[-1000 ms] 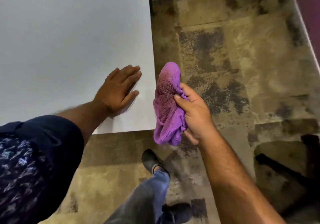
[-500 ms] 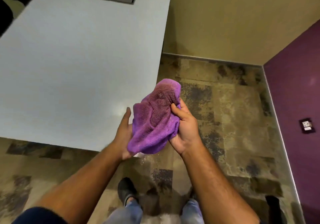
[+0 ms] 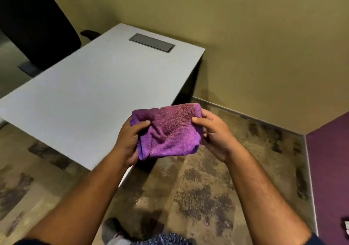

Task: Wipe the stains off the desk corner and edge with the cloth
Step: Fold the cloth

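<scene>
Both hands hold a purple cloth [image 3: 168,131] up in the air at the middle of the frame, in front of the near corner of the desk [image 3: 90,97], with the cloth not touching the desk top. The left hand [image 3: 130,140] grips the cloth's left end, thumb pressed over the front of the fabric and the other fingers wrapped behind it, while the right hand [image 3: 213,131] pinches the right end, thumb on the front and fingers curled around the back. The cloth is bunched and folded between the two hands, with a darker, reddish patch across its upper middle. The desk is pale grey and runs from the left edge of the frame toward the upper middle, where a dark rectangular cable slot [image 3: 152,42] sits in its far end. A black office chair [image 3: 35,23] stands in the upper left behind the desk. The floor [image 3: 207,197] is mottled brown with dark patches and fills the lower part of the frame, where a grey shoe [image 3: 111,229] shows at the bottom centre. A tan wall [image 3: 245,36] covers the upper right, and a purple wall [image 3: 330,159] stands at the right edge
</scene>
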### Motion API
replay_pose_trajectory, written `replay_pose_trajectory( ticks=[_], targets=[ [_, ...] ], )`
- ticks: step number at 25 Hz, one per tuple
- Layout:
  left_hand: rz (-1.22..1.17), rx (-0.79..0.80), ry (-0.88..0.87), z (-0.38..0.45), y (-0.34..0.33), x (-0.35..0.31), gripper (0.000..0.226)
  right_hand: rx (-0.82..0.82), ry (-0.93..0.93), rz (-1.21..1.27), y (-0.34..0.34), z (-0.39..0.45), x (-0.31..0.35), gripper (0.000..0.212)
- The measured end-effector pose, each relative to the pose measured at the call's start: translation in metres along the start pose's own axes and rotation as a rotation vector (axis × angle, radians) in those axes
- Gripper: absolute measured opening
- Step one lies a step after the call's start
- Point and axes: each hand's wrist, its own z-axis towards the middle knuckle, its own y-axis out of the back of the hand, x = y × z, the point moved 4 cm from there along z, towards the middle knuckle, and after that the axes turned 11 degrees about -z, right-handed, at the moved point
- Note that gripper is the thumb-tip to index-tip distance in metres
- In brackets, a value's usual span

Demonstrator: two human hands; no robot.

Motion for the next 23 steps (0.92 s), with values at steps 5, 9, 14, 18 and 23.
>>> replay_pose_trajectory(
  ticks=[5,9,14,18,23],
  targets=[
    [-0.057,-0.01,0.032,-0.003,-0.034,-0.019,0.044,0.138,-0.046,0.064,0.031,0.009,0.023,0.033],
    [0.197,0.035,-0.19,0.027,-0.047,-0.057,0.067,0.118,0.051,-0.061,0.04,0.045,0.046,0.025],
    [0.175,-0.103,-0.245,0.104,-0.048,-0.082,0.032,0.058,0.176,-0.249,0.052,0.106,0.086,0.036],
    [0.08,-0.077,0.009,0.164,-0.048,-0.069,0.025,-0.028,0.114,-0.301,0.061,0.153,0.106,0.043],
    [-0.017,-0.107,0.191,0.209,-0.065,-0.075,0.039,-0.14,0.07,-0.256,0.078,0.206,0.124,0.034]
  ],
)
